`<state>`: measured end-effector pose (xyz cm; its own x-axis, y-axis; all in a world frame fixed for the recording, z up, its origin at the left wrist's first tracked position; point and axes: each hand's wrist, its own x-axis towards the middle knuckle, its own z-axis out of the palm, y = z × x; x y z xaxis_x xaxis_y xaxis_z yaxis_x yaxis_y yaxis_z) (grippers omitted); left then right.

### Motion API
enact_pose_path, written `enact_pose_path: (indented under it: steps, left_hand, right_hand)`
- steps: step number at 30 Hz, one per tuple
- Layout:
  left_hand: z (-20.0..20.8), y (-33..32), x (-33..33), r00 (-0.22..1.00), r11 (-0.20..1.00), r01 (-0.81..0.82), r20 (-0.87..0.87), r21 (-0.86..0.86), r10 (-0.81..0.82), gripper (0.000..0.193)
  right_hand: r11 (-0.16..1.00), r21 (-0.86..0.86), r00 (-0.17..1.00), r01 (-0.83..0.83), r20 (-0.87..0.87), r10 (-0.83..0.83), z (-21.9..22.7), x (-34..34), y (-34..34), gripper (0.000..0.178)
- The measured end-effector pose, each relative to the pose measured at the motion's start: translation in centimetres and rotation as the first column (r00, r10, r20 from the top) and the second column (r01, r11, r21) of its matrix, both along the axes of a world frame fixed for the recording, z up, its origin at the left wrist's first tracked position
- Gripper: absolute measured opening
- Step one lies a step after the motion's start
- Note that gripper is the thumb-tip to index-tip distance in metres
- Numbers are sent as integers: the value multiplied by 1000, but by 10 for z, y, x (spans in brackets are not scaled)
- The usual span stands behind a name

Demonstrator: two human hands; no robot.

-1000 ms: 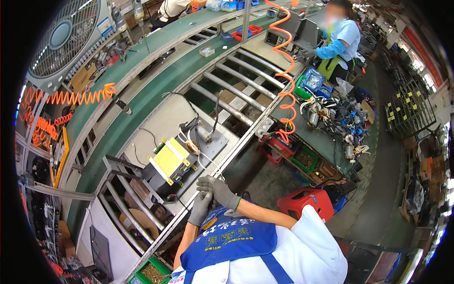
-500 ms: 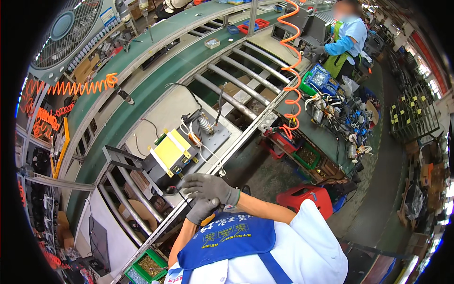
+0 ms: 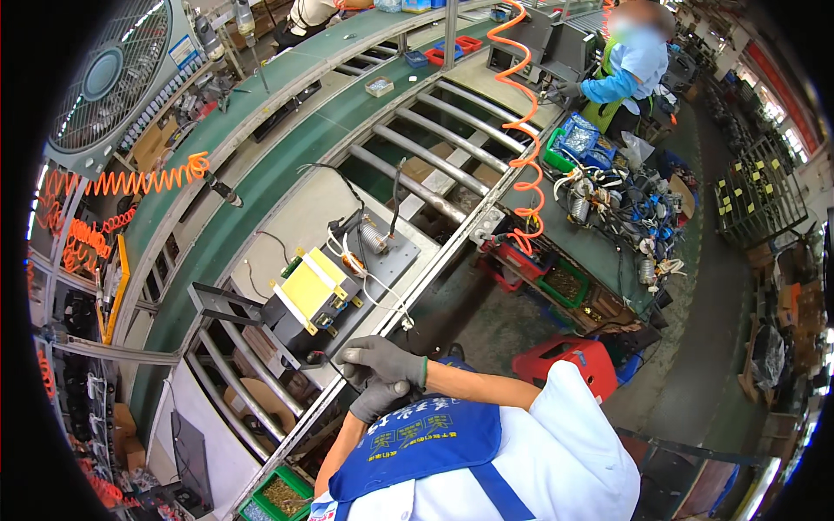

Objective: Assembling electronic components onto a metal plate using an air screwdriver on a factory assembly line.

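My right hand (image 3: 384,359), in a dark grey glove, is held at the bench edge with its fingers curled inward. Just below it, close in front of my blue apron, is my gloved left hand (image 3: 380,401), its fingers closed and its thumb on top. Whatever is between them is hidden. Beyond them lies a grey metal chassis (image 3: 395,265) bearing a yellow-wrapped transformer (image 3: 308,286), a coiled resistor (image 3: 373,236) and white and black wires. A black metal bracket (image 3: 221,304) stands up at the chassis's left end.
Metal rollers (image 3: 426,143) run along the line on both sides of the work. An orange coiled air hose (image 3: 526,174) hangs at the right. A wire-and-parts pile (image 3: 625,208) covers the side table. A red stool (image 3: 569,360) stands nearby. A co-worker (image 3: 630,69) is at the far right.
Both hands have shifted slightly right, staying close together. An orange-yellow patch beside my left hand is out of sight now. The view has tilted a little; the chassis stays in place.
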<state>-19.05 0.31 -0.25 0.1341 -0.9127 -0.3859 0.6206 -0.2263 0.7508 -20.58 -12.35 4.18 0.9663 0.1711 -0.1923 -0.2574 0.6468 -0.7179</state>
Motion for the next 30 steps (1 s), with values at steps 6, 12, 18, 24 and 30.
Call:
enact_pose_path:
  steps: [6, 12, 18, 24, 30]
  left_hand:
    - [3, 5, -8, 995, 993, -100, -12, 58, 101, 69]
    - [3, 8, -14, 990, 989, -134, -39, 65, 137, 60]
    - [-20, 15, -19, 972, 977, -203, -104, 60, 209, 63]
    - [-49, 21, -16, 984, 982, -177, -6, 71, 178, 67]
    - [-54, 18, -12, 990, 986, -141, 9, 92, 141, 67]
  right_hand:
    - [985, -167, 988, -54, -152, 28, 15, -10, -4, 41]
    - [977, -170, 971, -129, -222, 89, 18, -13, -8, 48]
    - [977, -177, 967, -118, -244, 73, 15, -14, -5, 47]
    - [983, -143, 966, -116, -246, 78, 12, -13, -6, 45]
    - [980, -164, 964, -109, -257, 64, 14, -13, -12, 45]
